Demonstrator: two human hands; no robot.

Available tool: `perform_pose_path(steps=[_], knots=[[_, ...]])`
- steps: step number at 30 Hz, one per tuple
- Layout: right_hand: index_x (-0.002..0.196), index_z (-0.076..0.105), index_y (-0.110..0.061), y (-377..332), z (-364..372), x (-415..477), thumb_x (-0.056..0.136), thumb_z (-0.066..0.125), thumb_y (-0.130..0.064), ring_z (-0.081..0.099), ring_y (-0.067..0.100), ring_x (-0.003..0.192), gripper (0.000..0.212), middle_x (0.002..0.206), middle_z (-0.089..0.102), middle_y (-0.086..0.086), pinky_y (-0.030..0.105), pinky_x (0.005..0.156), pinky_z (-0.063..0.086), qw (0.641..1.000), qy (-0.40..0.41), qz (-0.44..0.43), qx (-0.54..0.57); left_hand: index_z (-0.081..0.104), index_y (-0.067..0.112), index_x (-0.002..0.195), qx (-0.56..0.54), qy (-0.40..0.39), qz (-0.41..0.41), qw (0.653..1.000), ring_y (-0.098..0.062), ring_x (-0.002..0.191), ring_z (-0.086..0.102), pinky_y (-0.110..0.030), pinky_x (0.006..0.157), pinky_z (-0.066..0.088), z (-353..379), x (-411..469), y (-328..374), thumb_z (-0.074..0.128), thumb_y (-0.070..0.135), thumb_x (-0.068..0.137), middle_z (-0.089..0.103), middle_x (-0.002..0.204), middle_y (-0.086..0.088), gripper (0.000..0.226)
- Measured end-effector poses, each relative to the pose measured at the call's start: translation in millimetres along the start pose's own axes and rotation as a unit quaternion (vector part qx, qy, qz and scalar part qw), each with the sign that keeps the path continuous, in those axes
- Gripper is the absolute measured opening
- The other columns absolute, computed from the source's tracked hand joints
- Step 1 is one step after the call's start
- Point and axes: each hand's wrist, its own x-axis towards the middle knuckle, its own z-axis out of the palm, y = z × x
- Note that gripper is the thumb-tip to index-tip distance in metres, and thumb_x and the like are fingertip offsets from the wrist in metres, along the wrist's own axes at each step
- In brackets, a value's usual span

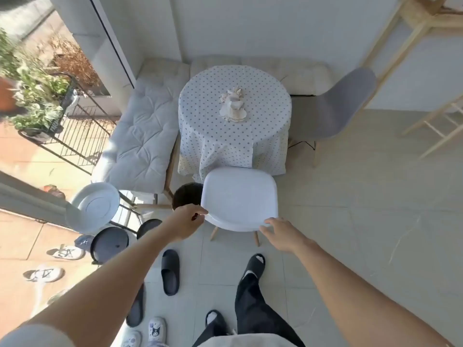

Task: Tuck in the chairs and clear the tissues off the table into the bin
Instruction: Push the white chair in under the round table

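Between your two hands sits the white chair point(239, 199), its backrest top edge toward you. Your left hand point(186, 221) is closed on the backrest's left corner, fingers curled over the rim. Your right hand point(278, 234) is at the right corner w/ fingers spread, fingertips touching the edge; can't tell if it's actually gripping.

Just beyond the hands, the chair's seat front meets the hanging polka-dot cloth of the round table point(234, 116). Crumpled tissues point(233, 103) are piled mid-tabletop, well past the chair. A dark round bin point(186, 195) stands just above your left hand, touching or nearly touching the chair's left side.

Further right of your right hand, a grey chair point(338, 103) sits at the table's right side, angled out. Left of your left hand: cushioned bench point(140, 136), then small round side tables point(94, 209). Below the hands, near your feet, a loose dark slipper point(170, 271).
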Motion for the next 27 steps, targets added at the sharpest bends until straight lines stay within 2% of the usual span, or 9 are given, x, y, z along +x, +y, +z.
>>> perform_pose_path(steps=[4, 10, 14, 18, 19, 21, 23, 27], knots=[[0.157, 0.04, -0.023, 11, 5, 38, 0.103, 0.035, -0.065, 0.025, 0.023, 0.153, 0.069, 0.164, 0.034, 0.002, 0.044, 0.118, 0.034, 0.999, -0.041, 0.007, -0.017, 0.066, 0.023, 0.144, -0.014, -0.023, -0.019, 0.999, -0.019, 0.139, 0.059, -0.032, 0.116, 0.042, 31, 40, 13, 0.056, 0.03, 0.109, 0.062, 0.151, 0.002, 0.037], [0.157, 0.037, -0.023, 29, 25, 88, 0.108, 0.029, -0.057, 0.023, 0.026, 0.153, 0.06, 0.161, 0.038, 0.002, 0.043, 0.119, 0.033, 0.993, -0.058, -0.044, -0.096, 0.053, 0.028, 0.156, 0.022, -0.086, -0.043, 0.995, -0.025, 0.144, 0.053, -0.043, 0.123, 0.042, 85, 92, 20, 0.056, 0.039, 0.108, 0.055, 0.158, 0.001, 0.049], [0.154, 0.041, -0.025, 41, 24, 111, 0.107, 0.026, -0.061, 0.031, 0.025, 0.149, 0.061, 0.157, 0.044, 0.0, 0.046, 0.118, 0.032, 0.983, -0.084, -0.077, -0.143, 0.055, 0.029, 0.155, 0.076, -0.142, -0.032, 0.986, -0.022, 0.152, 0.042, -0.043, 0.127, 0.035, 107, 119, 23, 0.062, 0.042, 0.105, 0.052, 0.161, 0.004, 0.052], [0.141, 0.052, -0.022, 45, 11, 124, 0.103, 0.028, -0.068, 0.049, 0.027, 0.134, 0.064, 0.143, 0.056, 0.003, 0.047, 0.104, 0.041, 0.967, -0.086, -0.103, -0.214, 0.062, 0.038, 0.148, 0.088, -0.13, -0.069, 0.985, -0.019, 0.148, 0.047, -0.041, 0.117, 0.044, 107, 136, 30, 0.062, 0.033, 0.107, 0.057, 0.155, 0.012, 0.041], [0.137, 0.054, -0.021, 44, 9, 126, 0.103, 0.029, -0.069, 0.052, 0.028, 0.129, 0.064, 0.138, 0.059, 0.004, 0.046, 0.101, 0.043, 0.964, -0.081, -0.109, -0.23, 0.062, 0.041, 0.147, 0.11, -0.124, -0.061, 0.984, -0.018, 0.147, 0.047, -0.042, 0.117, 0.041, 107, 137, 30, 0.061, 0.033, 0.107, 0.058, 0.154, 0.013, 0.041], [0.131, 0.057, -0.02, 41, 5, 131, 0.102, 0.029, -0.069, 0.056, 0.029, 0.123, 0.064, 0.131, 0.062, 0.004, 0.046, 0.095, 0.046, 0.96, -0.067, -0.117, -0.245, 0.06, 0.047, 0.147, 0.149, -0.109, -0.037, 0.982, -0.017, 0.147, 0.045, -0.046, 0.124, 0.024, 106, 140, 29, 0.058, 0.034, 0.108, 0.059, 0.153, 0.016, 0.042], [0.129, 0.058, -0.02, 41, 5, 136, 0.099, 0.024, -0.072, 0.058, 0.028, 0.121, 0.068, 0.129, 0.063, 0.003, 0.046, 0.093, 0.047, 0.958, -0.053, -0.124, -0.251, 0.057, 0.049, 0.149, 0.153, -0.106, -0.03, 0.982, -0.016, 0.15, 0.043, -0.047, 0.127, 0.015, 104, 144, 22, 0.053, 0.037, 0.108, 0.057, 0.154, 0.017, 0.043], [0.121, 0.062, -0.021, 40, -1, 150, 0.095, 0.014, -0.073, 0.061, 0.025, 0.116, 0.076, 0.12, 0.066, -0.001, 0.044, 0.086, 0.05, 0.96, -0.017, -0.129, -0.248, 0.056, 0.047, 0.151, 0.13, -0.111, -0.015, 0.985, -0.019, 0.148, 0.045, -0.044, 0.13, 0.024, 98, 168, 14, 0.052, 0.04, 0.109, 0.058, 0.153, 0.015, 0.043]])
